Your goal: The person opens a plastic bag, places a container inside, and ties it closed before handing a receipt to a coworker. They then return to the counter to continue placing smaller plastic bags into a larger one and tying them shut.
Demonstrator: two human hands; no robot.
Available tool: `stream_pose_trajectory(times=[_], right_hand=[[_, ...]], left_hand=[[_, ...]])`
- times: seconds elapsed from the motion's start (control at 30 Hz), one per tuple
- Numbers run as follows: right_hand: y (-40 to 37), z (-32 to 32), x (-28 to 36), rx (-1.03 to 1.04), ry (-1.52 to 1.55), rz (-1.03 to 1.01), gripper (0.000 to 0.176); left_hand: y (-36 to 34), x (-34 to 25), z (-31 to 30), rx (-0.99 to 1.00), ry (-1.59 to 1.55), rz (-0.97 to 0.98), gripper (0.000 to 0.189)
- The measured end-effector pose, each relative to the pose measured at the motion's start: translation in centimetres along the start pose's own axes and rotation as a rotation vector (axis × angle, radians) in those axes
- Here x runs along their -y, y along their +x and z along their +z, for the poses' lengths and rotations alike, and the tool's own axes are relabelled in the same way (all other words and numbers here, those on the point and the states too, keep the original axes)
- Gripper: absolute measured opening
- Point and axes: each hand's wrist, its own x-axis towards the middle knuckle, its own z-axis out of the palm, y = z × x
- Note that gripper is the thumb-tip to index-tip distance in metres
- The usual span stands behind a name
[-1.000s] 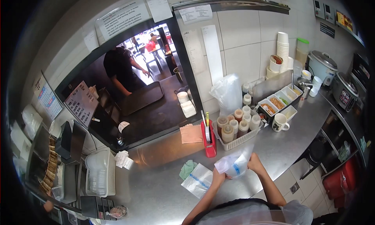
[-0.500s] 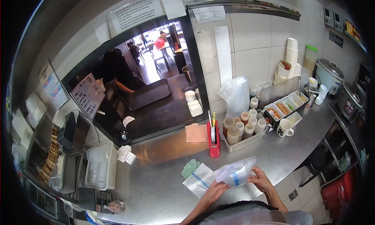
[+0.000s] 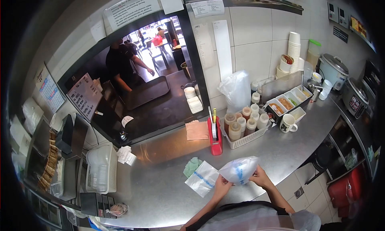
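Note:
A puffed-out, translucent plastic bag [image 3: 240, 169] with blue print is held above the steel counter, near its front edge. My left hand [image 3: 221, 187] pinches its lower left edge, fingers closed. On the lower right edge, my right hand [image 3: 260, 177] has its fingers closed on the plastic as well. Left of the bag, close to my left hand, lies a flat white pack [image 3: 201, 179] with a blue stripe. A crumpled green cloth [image 3: 192, 167] touches the pack's far side.
Beyond the bag stand a red tape dispenser [image 3: 215, 140], a basket [image 3: 246, 140] of sauce bottles and a mug [image 3: 288, 123]. A pink cloth [image 3: 197, 130] lies near the serving window. Through it, a person [image 3: 120, 64] reaches to a dark tray [image 3: 150, 92]. Plastic containers [image 3: 100, 171] fill a left basket.
The bag has puffed out and its top has tilted left; both hands still grip it. Beyond the window, the person has come further into view, one arm now extended.

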Motion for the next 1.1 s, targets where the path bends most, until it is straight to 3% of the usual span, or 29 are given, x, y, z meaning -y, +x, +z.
stream_pose_trajectory(times=[0.07, 0.23, 0.33, 0.4, 0.63, 0.93, 1.1], right_hand=[[-0.4, 0.4, 2.1, -0.049, -0.091, -0.021, 0.059], [-1.9, 1.3, 1.5, -0.046, 0.015, -0.019, 0.041], [-3.0, 1.5, 3.2, -0.012, -0.057, 0.000, 0.030], [-3.2, 1.4, 3.2, 0.024, -0.179, -0.075, 0.025], [-3.4, 1.4, 3.1, 0.229, -0.221, 0.004, 0.022], [-0.8, 1.5, 6.0, 0.402, -0.348, -0.013, 0.019], [0.4, 1.2, 4.3, 0.477, -0.354, -0.058, 0.017]], left_hand=[[0.1, -0.3, -0.5, 0.004, 0.051, -0.007, 0.043], [-2.5, -4.0, -1.1, -0.037, 0.277, -0.125, 0.026], [-3.5, -4.3, -1.7, -0.047, 0.378, 0.142, 0.019], [-4.0, -4.2, -2.3, -0.026, 0.394, 0.119, 0.018], [-5.6, -4.4, -5.2, 0.175, 0.196, -0.102, 0.014], [-2.9, -6.5, -4.8, 0.313, 0.417, -0.028, 0.010], [-2.3, -6.4, -4.0, 0.316, 0.288, -0.011, 0.011]])
